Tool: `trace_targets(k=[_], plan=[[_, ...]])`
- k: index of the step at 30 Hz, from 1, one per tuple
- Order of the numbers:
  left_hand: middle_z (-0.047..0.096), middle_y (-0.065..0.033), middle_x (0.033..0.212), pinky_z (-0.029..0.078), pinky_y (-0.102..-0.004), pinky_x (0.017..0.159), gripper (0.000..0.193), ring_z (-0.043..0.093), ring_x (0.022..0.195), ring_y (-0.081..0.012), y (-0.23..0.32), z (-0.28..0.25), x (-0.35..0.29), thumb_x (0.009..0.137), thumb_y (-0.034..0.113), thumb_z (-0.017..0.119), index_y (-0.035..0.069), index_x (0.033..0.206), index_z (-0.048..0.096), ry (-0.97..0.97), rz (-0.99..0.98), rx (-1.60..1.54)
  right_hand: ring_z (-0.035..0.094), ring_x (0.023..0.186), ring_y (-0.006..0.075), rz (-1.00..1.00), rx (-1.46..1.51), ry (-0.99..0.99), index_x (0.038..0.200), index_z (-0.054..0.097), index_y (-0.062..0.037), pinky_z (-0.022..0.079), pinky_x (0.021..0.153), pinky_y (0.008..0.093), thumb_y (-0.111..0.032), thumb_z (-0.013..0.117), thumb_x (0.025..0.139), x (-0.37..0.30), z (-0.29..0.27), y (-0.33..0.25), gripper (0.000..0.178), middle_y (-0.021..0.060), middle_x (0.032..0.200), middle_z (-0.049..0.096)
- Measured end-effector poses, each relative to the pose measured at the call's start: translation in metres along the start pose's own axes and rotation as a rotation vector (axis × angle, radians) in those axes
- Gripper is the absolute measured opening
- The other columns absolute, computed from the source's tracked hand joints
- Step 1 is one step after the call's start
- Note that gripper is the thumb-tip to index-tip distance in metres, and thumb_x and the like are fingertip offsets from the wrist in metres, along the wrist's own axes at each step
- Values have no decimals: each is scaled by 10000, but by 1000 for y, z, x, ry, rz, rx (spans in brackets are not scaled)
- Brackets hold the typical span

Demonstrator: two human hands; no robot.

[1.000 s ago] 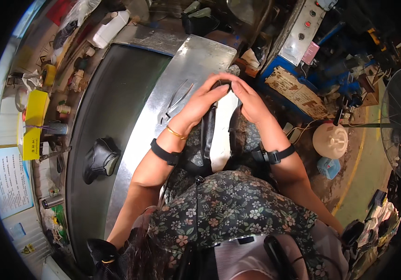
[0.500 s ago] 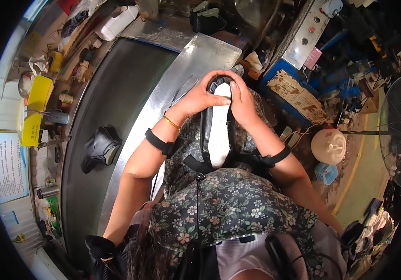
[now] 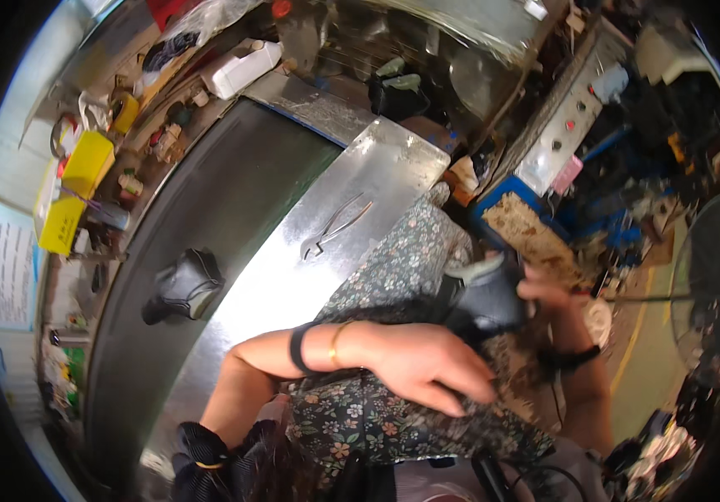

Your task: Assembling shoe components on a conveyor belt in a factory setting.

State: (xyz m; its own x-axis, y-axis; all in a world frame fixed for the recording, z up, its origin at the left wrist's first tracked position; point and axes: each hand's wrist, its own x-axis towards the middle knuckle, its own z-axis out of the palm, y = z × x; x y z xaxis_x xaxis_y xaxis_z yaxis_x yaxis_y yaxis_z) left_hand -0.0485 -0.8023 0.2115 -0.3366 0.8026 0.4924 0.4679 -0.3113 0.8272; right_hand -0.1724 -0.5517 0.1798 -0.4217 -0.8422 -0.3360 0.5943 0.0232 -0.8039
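A black shoe point(image 3: 487, 299) with a pale lining is held over the right side of my lap, smeared by motion. My right hand point(image 3: 548, 294) grips its far right side, fingers against the dark upper. My left hand point(image 3: 431, 366) lies above the floral apron point(image 3: 360, 410), just nearer than the shoe, palm down. Its fingers stretch toward the right, partly blurred, with nothing in them. To the left, a second black shoe point(image 3: 186, 286) rests on the dark conveyor belt point(image 3: 247, 159). A pair of long-handled pliers point(image 3: 339, 226) lies on the shiny metal ledge point(image 3: 398, 163).
Left of the belt runs a cluttered shelf with a yellow box point(image 3: 75, 192) and a white bottle point(image 3: 243, 69). A machine with a control panel point(image 3: 557, 125) stands at the far right. Beyond my right arm is a black fan point(image 3: 703, 284).
The shoe, earlier upturned with its white sole showing between both hands, is now turned and carried right in my right hand. My left hand has let go. The pliers have come into full view.
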Motion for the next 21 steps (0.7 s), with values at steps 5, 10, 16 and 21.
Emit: trace_targets(k=[5, 10, 16, 21], plan=[[672, -155, 1059, 516, -435, 863, 293, 636, 975, -359, -38, -39, -108, 811, 189, 689, 37, 1057, 648, 635, -554, 746, 661, 1011, 285, 147, 345, 816, 1210, 594, 38, 554, 888, 406, -269, 690, 740, -44, -39, 106, 570, 150, 1110, 678], [683, -191, 1046, 534, -418, 837, 249, 658, 957, -376, -34, -29, -207, 836, 114, 671, 19, 1065, 661, 1301, -955, 1130, 630, 1086, 285, -327, 249, 392, 1167, 601, 21, 520, 946, 395, -233, 639, 838, 57, -4, 85, 418, 173, 1153, 650], [677, -213, 1046, 530, -423, 842, 238, 653, 958, -389, 17, 62, -259, 811, 73, 676, -2, 1036, 658, 1299, -1381, 1076, 630, 1045, 240, -387, 418, 249, 1149, 618, -15, 492, 954, 380, -207, 605, 904, 323, -2, -56, 312, 96, 1152, 657], [673, -225, 1050, 530, -434, 835, 254, 649, 939, -415, 43, 139, -262, 796, 43, 669, 9, 1048, 658, 1292, -1533, 1011, 626, 1065, 348, -625, -945, 614, 1379, 379, -20, 493, 918, 412, -311, 788, 733, 518, -35, -101, 818, 234, 1142, 641]])
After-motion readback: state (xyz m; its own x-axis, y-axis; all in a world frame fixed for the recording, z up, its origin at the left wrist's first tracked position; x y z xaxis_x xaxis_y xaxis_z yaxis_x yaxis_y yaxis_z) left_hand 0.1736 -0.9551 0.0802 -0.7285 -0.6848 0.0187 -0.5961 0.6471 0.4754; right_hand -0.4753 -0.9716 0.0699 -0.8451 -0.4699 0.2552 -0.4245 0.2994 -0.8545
